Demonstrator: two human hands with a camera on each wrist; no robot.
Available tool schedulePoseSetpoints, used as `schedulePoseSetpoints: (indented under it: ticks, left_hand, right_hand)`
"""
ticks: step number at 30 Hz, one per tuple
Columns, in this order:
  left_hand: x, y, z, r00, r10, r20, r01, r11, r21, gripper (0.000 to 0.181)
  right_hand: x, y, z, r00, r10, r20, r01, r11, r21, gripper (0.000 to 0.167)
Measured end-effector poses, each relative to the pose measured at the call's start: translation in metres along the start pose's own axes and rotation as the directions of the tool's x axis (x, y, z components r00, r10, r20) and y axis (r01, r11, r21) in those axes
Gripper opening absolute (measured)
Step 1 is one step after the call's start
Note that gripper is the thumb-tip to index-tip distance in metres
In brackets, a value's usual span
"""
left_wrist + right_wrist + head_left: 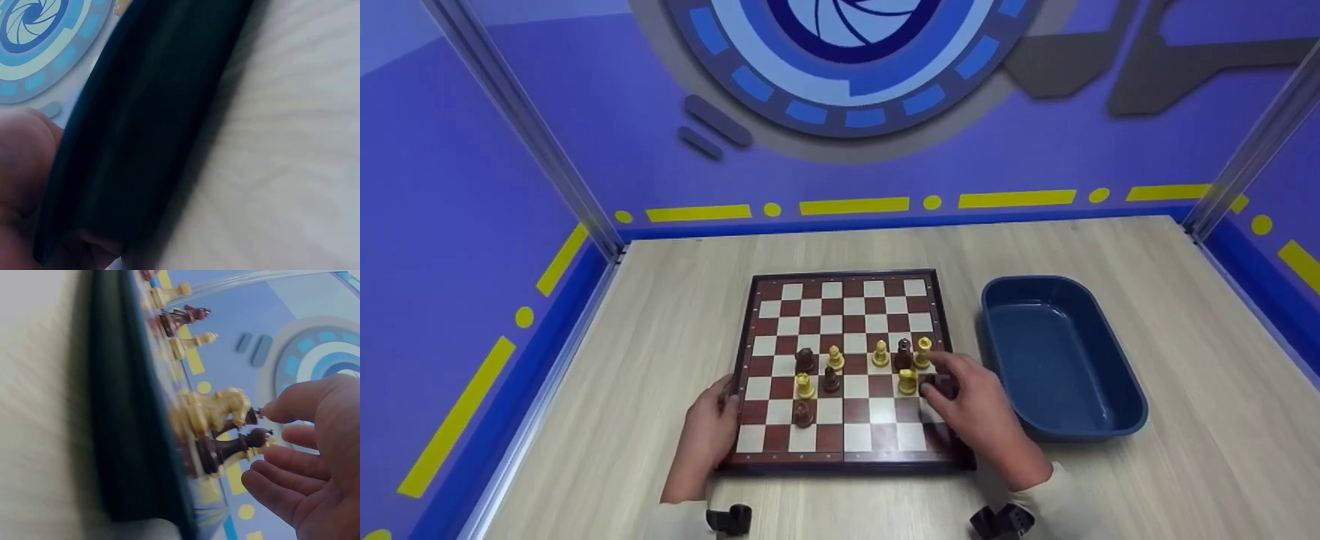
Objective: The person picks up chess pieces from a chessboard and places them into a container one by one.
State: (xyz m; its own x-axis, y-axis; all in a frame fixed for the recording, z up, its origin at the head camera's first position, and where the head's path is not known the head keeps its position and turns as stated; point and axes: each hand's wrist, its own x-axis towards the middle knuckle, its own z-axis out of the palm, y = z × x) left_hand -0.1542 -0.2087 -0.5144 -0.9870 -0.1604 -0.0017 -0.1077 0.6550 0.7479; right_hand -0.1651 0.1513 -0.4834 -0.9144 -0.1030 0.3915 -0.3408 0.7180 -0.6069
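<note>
On the table lies a brown-and-white chessboard [856, 435]. My left hand [707, 431] grips its left edge; in the left wrist view the thumb lies by the dark side of the board. Over the board's right edge, my right hand [979, 405] has its fingers spread around a dark chess piece [225, 449], which stands upright. Thumb and fingers look apart from that piece. Beside it stand a gold knight [907, 382], a tall gold piece [923, 352] near the index finger and another dark piece [903, 354].
Left of these stand a gold pawn [880, 354] and a group of gold and dark pieces, including a gold piece [835, 358] and a dark piece [804, 413]. A deep blue tub [1054, 367] stands right of the board. Purple walls enclose the wooden table [682, 300].
</note>
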Motion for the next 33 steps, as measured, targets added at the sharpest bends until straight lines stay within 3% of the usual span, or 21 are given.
schedulePoseSetpoints:
  ticks: [9,17,33]
  left_hand:
    - [-0.0008,0.0023,0.0021,1.0,0.003,0.004,-0.003,1.0,0.002,0.041]
    - [-0.0008,-0.0005,0.0013,1.0,-0.004,-0.001,0.004,1.0,0.001,0.041]
    - [0.0005,-0.0005,0.0003,1.0,0.018,0.003,-0.018,1.0,0.001,0.041]
  right_hand:
    - [-0.0024,0.0037,0.0032,0.999,0.046,0.02,-0.047,0.999,0.027,0.027]
    - [-0.0007,0.0063,0.0075,1.0,-0.009,0.024,0.009,1.0,0.023,0.024]
    - [-0.0011,0.0074,0.008,1.0,-0.017,0.012,0.017,1.0,0.007,0.024]
